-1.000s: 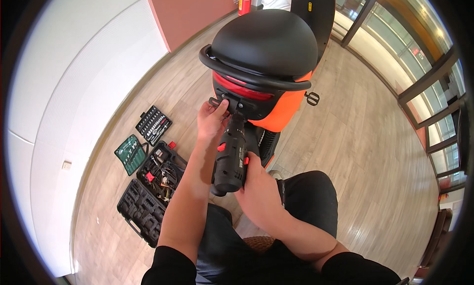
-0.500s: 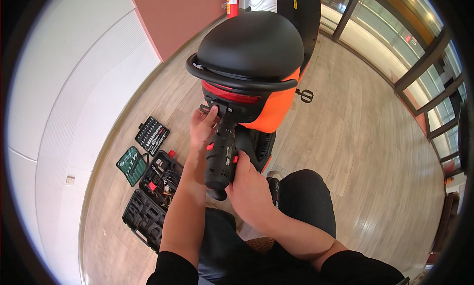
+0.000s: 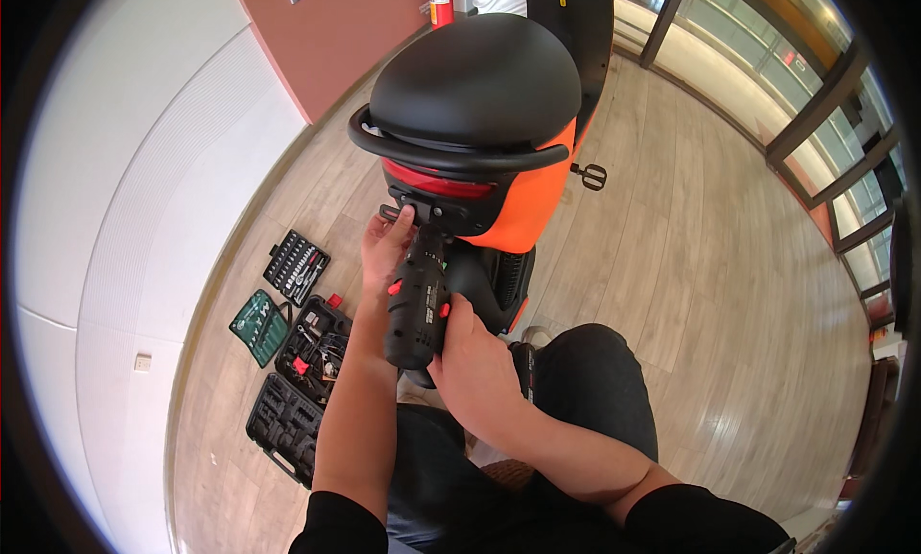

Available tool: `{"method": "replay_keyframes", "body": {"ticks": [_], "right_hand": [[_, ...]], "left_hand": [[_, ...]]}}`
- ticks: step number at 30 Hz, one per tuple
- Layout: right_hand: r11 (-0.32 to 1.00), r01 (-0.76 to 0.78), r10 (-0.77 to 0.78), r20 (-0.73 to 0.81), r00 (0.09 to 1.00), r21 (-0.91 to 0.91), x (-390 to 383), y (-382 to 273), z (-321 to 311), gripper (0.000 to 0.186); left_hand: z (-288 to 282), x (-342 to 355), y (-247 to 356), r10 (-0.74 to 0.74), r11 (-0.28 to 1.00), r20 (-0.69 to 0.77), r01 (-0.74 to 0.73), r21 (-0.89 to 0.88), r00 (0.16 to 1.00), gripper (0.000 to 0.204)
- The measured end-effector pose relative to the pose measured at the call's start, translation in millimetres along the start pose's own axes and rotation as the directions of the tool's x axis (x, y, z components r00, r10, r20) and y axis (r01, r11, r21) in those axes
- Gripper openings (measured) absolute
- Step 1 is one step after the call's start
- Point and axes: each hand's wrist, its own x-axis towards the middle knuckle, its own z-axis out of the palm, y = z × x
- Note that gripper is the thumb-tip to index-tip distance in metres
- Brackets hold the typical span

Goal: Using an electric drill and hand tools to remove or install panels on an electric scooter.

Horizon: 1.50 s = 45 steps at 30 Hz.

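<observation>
Where the scooter [image 3: 535,197] ends, left hand [image 3: 385,249] pinches a bracket [image 3: 387,212]; right hand [image 3: 477,362] clasps a drill [image 3: 419,309]—floor [image 3: 710,314] spreads rightward.

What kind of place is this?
Maybe a showroom or lobby: big windows line the right side, a red fire extinguisher is at the back, and an orange scooter stands on the wooden-looking floor.
</observation>
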Motion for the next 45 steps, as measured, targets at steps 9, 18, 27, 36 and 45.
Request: {"method": "replay_keyframes", "body": {"ticks": [9, 18, 27, 36, 45], "right_hand": [[1.0, -0.006, 0.006, -0.013, 1.0, -0.021, 2, -1, 0, 0.066], [0.999, 0.004, -0.005, -0.031, 1.0, -0.038, 2, -1, 0, 0.066], [0.999, -0.006, 0.005, -0.025, 1.0, -0.04, 1, -3, 2, 0.066], [1.0, -0.015, 0.015, -0.052, 0.999, 0.007, 7, 4, 24, 0.06], [0.987, -0.046, 0.07, -0.149, 0.986, 0.153, 14, -21, 47, 0.052]], "left_hand": [[7, -7, 6, -0.033, 0.999, -0.021, 0.033, 0.009, 0.999, 0.028], [7, -8, 6, -0.039, 0.999, -0.035, 0.039, 0.003, 0.999, 0.028], [-3, -5, 3, -0.045, 0.998, 0.0, 0.045, 0.044, 0.999, 0.029], [32, -41, 29, -0.15, 0.979, 0.178, 0.171, -0.108, 0.972, 0.029], [4, -13, 2, -0.071, 0.95, 0.281, 0.15, -0.274, 0.957, 0.021]]}}
